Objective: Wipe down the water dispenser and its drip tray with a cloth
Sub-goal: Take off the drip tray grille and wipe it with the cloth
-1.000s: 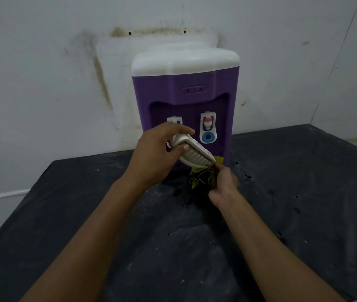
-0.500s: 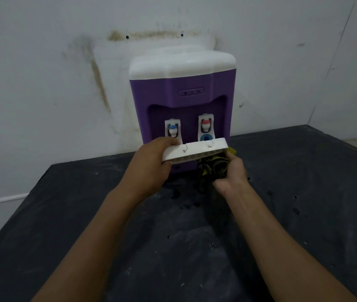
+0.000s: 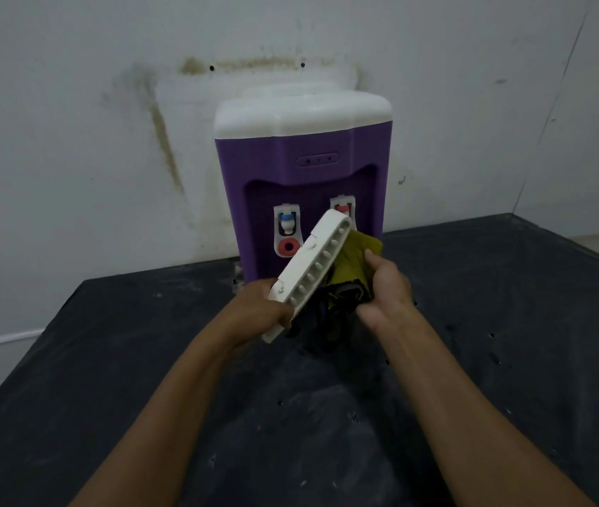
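Each grip was clamped: left hand on a tilted white plastic drip tray, right hand on a yellow-and-black cloth held against it.

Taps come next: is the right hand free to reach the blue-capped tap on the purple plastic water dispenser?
Probably not directly: the white slotted drip tray, tilted up in the left hand, stands between the right hand, gripping a yellow-and-black cloth, and the blue-capped tap.

Your drip tray covers most of the red-capped tap (only its top shows); forearms run off the bottom edge.
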